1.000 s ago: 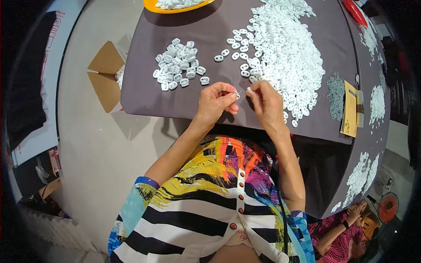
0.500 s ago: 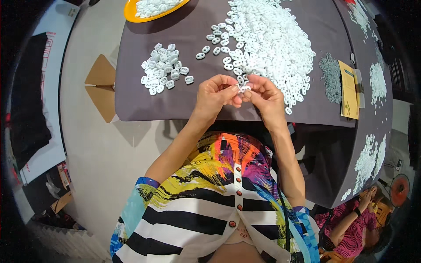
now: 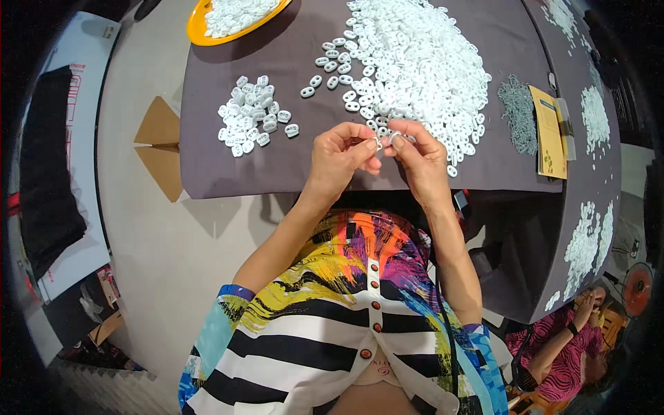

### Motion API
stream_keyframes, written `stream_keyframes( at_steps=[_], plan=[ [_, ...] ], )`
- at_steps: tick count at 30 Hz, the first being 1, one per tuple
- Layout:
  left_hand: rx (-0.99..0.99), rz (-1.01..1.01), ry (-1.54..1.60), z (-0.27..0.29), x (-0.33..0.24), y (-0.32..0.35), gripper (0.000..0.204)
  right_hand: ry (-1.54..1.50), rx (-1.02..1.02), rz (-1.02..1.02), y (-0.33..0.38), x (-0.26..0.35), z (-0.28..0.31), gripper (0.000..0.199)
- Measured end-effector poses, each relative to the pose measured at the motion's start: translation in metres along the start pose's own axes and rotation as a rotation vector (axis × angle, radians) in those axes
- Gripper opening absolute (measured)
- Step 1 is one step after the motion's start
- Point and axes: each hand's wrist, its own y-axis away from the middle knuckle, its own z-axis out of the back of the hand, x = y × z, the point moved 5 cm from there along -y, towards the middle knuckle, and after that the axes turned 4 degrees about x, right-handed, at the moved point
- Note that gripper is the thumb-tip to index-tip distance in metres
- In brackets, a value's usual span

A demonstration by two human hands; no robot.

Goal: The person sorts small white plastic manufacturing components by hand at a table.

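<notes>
Above the table's near edge, my left hand (image 3: 340,153) and my right hand (image 3: 418,153) face each other with a small gap between their fingertips. Thumb and forefinger of the left pinch a small white plastic piece (image 3: 377,143). Another small white plastic piece (image 3: 397,137) is pinched in the right, partly covered by the fingers. Just beyond my hands spreads a large heap of white oval two-hole pieces (image 3: 422,69). To the left lies a smaller pile of thicker white two-hole pieces (image 3: 250,114).
An orange dish (image 3: 200,36) of white pieces sits at the far left. Right of the heap are a pile of small grey metal parts (image 3: 519,114) and a yellow booklet (image 3: 548,135). More white piles (image 3: 588,242) lie farther right, near a seated person (image 3: 560,353). A cardboard box (image 3: 158,149) stands left.
My fingertips have drawn slightly apart, and the white pieces between them now show separately, one in each hand. The whole view has shifted a little.
</notes>
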Motion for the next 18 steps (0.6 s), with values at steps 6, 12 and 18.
stream_keyframes(
  at_steps=[6,12,18],
  plan=[
    [-0.025,-0.025,-0.081,0.0013,-0.0006,0.0004,0.011,0.05,-0.067,0.073,0.0015,0.008,0.0004,0.024],
    [-0.057,-0.057,-0.109,0.0,-0.002,0.0017,0.01,0.091,-0.08,0.053,0.0023,0.0071,0.003,0.018],
    [-0.062,-0.067,-0.193,-0.0018,-0.0042,0.0033,0.01,0.151,-0.067,0.072,0.0027,0.0085,0.0,0.016]
  ],
)
